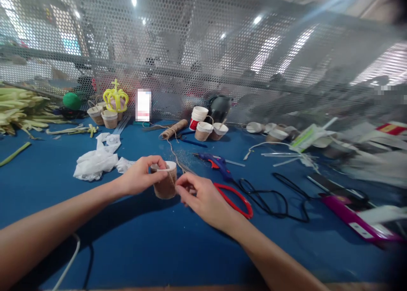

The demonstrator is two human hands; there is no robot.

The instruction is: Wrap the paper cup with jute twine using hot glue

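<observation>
My left hand (142,175) grips a small paper cup (165,185) wrapped in brown twine, thumb and fingers on its white rim. Beside it, my right hand (200,195) is closed in a pinch on the twine strand (173,153) at the cup's right side. That strand runs back across the blue table (143,240) to a twine spool (173,130). Red-handled scissors (235,200) lie just right of my right hand.
A blue glue gun (216,161) with a black cord (273,197) lies behind the scissors. Crumpled white plastic (95,161) sits to the left. More wrapped cups (210,130), a yellow crown (116,98) and green strips (22,110) stand before a perforated metal screen (206,49).
</observation>
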